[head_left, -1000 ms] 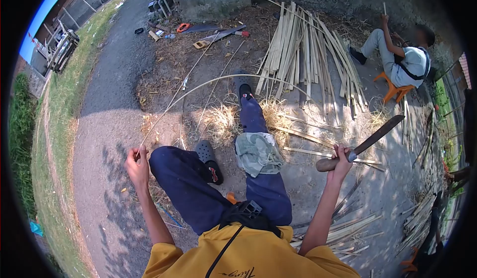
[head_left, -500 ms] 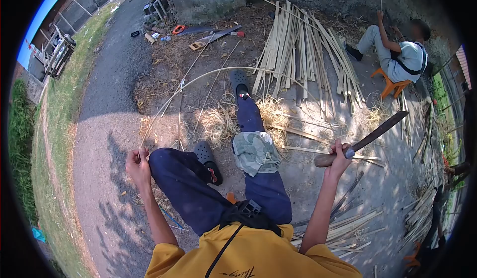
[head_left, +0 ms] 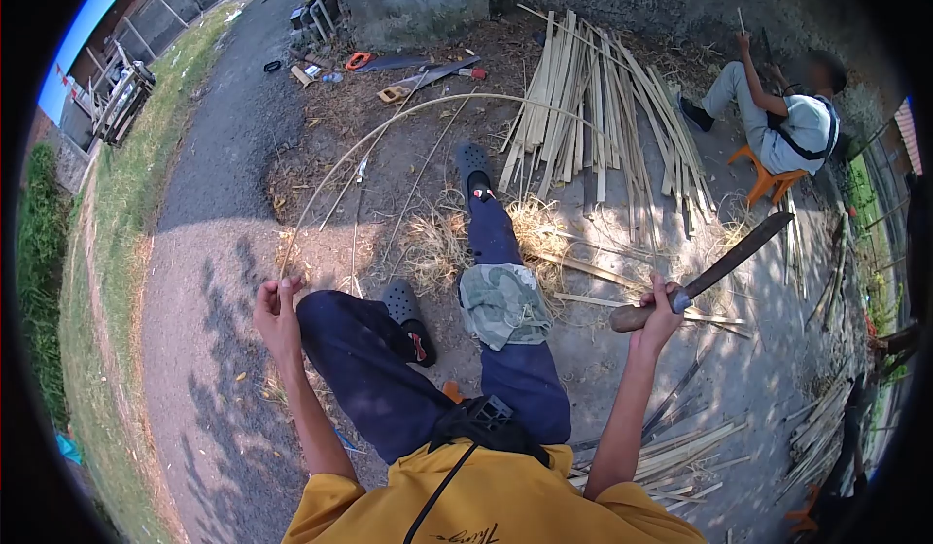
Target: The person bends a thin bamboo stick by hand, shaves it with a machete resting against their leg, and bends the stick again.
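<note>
Evidently, flexing was in hand: the left hand (head_left: 279, 322) had its grip pinched on a thin strip (head_left: 486, 95), arched between both hands; the right hand's (head_left: 661, 318) closed round a knife (head_left: 734, 256), apparently pinching the strip's far end. Controlling the curve called for steady fingertips.

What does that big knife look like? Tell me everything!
The big knife has a long, dark blade that widens towards its tip. A shiny, metal-looking collar joins it to a brown handle that looks wooden. The right hand grips it off the ground, blade slanting forward and to the right.
</note>
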A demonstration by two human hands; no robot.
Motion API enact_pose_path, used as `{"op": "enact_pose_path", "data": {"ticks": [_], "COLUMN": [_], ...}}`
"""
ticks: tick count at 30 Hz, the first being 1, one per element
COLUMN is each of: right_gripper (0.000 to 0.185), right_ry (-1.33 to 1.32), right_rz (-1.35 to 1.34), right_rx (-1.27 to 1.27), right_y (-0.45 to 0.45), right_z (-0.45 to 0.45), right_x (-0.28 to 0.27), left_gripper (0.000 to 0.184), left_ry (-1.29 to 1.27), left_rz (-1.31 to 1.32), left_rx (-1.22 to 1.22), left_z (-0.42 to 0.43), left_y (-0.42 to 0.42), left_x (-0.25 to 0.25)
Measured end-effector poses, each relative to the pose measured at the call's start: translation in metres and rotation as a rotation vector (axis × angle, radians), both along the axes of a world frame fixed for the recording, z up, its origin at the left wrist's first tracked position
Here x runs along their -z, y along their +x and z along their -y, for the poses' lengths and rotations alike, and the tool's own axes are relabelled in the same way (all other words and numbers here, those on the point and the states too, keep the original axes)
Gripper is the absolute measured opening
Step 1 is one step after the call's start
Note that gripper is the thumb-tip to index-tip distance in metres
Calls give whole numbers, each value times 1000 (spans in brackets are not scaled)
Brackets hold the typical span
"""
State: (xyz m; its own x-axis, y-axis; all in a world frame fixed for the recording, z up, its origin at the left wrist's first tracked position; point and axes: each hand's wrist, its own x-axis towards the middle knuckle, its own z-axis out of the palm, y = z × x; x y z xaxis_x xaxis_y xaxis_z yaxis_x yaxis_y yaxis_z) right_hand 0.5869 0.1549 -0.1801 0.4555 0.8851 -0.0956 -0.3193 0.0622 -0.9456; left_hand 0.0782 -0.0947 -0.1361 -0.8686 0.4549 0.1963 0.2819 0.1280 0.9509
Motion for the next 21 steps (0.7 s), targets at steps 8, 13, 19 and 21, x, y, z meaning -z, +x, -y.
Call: {"op": "enact_pose_path", "data": {"ticks": [8,13,19,21], "right_gripper": [26,26,27,26], "right_ry": [13,19,25,29], "right_rz": [-34,-23,-27,-37], "right_rx": [-13,-8,-3,-7], "right_y": [2,3,4,4], "right_z": [0,1,0,0], "right_x": [-1,-1,2,1], "left_gripper": [23,18,23,26], "left_ry": [16,2,-22,-28], "left_rz": [13,3,5,11], "left_rx": [34,17,18,24], "left_z": [1,-4,-1,0], "left_y": [-4,9,5,3], "left_x": [2,-12,-8,-6]}}
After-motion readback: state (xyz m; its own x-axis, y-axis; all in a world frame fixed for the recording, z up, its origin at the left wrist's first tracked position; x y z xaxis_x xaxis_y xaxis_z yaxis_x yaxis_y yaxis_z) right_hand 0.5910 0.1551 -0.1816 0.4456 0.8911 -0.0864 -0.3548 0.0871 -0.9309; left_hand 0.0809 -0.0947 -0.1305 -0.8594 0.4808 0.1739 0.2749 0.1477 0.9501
